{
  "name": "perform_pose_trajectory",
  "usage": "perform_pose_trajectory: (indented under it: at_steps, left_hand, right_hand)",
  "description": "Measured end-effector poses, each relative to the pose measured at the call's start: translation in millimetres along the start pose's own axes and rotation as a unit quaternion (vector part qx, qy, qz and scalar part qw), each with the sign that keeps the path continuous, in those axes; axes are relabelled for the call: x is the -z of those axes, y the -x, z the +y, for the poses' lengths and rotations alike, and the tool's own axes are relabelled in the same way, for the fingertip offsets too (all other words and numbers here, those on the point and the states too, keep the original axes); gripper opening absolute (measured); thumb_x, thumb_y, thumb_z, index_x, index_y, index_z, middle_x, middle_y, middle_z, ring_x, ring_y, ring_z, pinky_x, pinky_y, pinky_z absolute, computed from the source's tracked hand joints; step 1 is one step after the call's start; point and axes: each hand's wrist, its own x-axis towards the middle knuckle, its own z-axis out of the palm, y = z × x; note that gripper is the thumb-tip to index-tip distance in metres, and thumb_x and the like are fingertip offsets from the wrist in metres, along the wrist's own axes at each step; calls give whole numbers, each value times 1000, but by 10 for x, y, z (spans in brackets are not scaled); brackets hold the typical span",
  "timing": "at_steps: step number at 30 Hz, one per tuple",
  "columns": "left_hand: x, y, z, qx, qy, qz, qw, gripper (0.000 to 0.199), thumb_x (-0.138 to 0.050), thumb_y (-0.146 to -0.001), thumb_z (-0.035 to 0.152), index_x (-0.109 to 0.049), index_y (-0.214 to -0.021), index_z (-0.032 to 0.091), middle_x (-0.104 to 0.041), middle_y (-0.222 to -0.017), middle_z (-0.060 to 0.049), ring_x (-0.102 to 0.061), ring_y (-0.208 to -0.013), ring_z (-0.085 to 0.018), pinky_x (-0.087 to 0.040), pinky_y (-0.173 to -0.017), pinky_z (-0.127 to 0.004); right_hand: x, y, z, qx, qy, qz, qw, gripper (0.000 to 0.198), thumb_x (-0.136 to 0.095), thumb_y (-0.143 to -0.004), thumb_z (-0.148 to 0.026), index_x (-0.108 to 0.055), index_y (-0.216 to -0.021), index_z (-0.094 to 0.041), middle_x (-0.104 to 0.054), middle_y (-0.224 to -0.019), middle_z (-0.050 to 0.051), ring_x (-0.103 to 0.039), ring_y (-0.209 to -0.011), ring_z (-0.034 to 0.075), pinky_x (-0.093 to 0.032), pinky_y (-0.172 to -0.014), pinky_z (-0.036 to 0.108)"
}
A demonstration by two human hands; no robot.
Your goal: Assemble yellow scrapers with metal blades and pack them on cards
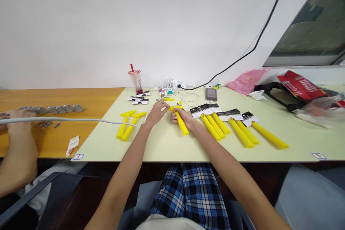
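Observation:
My right hand (183, 116) is closed around a yellow T-shaped plastic handle (182, 124), whose grip end points down toward me. The fingers of my left hand (157, 113) are pinched at the left end of its crosshead; any small part between them is hidden. To the left, two more yellow T-shaped handles (131, 125) lie side by side. On the right several yellow handles (244, 133) lie in a row with black-and-white cards (230, 115) over their heads. Behind my hands is a flat yellow piece (168, 99).
A cup with a red straw (137, 81) stands behind loose cards (140, 101). Farther back are a power strip (171, 83), white cable (190, 97) and phone (211, 93). Bags (299, 90) lie right. A grey cable (81, 119) crosses the view; another person's hand (18, 116) is left.

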Motion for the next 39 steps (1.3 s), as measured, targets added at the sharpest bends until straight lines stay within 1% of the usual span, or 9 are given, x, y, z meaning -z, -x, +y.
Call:
perform_pose_trajectory:
  at_steps: [5,11,18,22,25,28,32,36,39]
  left_hand:
    - [2,9,-64,-10,-32,-15,999,13,-72,-103,20,-83,-98,23,-78,-100,-7,-71,-101,-25,-55,-100,-44]
    - [-10,16,-63,3,-41,-11,999,16,-72,-105,23,-86,-97,25,-76,-100,-7,-68,-100,-25,-54,-98,-44]
    - [-6,22,-95,-39,-59,-21,997,21,-67,-108,25,-88,-107,27,-72,-97,-7,-65,-96,-24,-52,-97,-44]
    - [-4,28,-119,-64,-91,-33,993,25,-64,-108,21,-88,-108,28,-70,-96,-7,-62,-94,-23,-49,-96,-43]
    - [2,45,-127,-68,-118,-40,990,29,-61,-108,17,-88,-108,29,-70,-98,-7,-61,-96,-23,-48,-96,-42]
    - [12,64,-127,-72,-134,-39,988,32,-59,-108,15,-88,-109,29,-70,-100,-8,-60,-98,-24,-47,-95,-43]
    - [19,73,-104,-75,-148,-44,985,36,-56,-109,15,-88,-111,30,-70,-101,-9,-60,-102,-25,-47,-96,-43]
    - [25,65,-70,-95,-155,-70,981,36,-55,-110,18,-87,-117,32,-69,-104,-9,-58,-105,-26,-47,-97,-43]
    - [49,58,-84,-110,-149,-92,978,36,-54,-111,19,-87,-120,32,-69,-105,-9,-57,-103,-25,-47,-97,-42]
  right_hand:
    - [9,3,-6,-9,-8,0,1000,20,-46,-113,-22,-49,-93,-23,-52,-69,-3,-43,-50,11,-39,-44,20]
    - [21,-1,-15,-10,-14,-3,1000,18,-50,-111,-22,-47,-93,-24,-51,-69,-4,-41,-50,11,-38,-44,20]
    - [58,-36,-18,-11,-24,-8,1000,19,-48,-112,-25,-46,-93,-24,-49,-68,-4,-42,-50,11,-37,-44,19]
    - [69,-42,-25,-21,-30,-13,999,19,-45,-113,-23,-48,-94,-23,-46,-66,-5,-41,-49,11,-37,-44,19]
    - [62,-27,-29,-28,-34,-17,999,18,-44,-113,-22,-49,-96,-23,-48,-68,-5,-43,-50,11,-38,-45,19]
    - [49,-14,-33,-40,-37,-16,998,18,-43,-114,-22,-49,-97,-23,-48,-68,-5,-42,-50,10,-37,-44,19]
    - [43,3,-62,-66,-40,-8,997,22,-40,-117,-25,-48,-96,-23,-45,-65,-7,-40,-47,10,-34,-44,19]
    - [55,47,-121,-95,-39,-5,995,24,-38,-119,-29,-48,-97,-22,-44,-65,-8,-40,-47,10,-35,-44,19]
    - [66,73,-151,-115,-37,-8,993,24,-38,-119,-27,-47,-97,-22,-43,-65,-8,-39,-47,10,-34,-45,19]
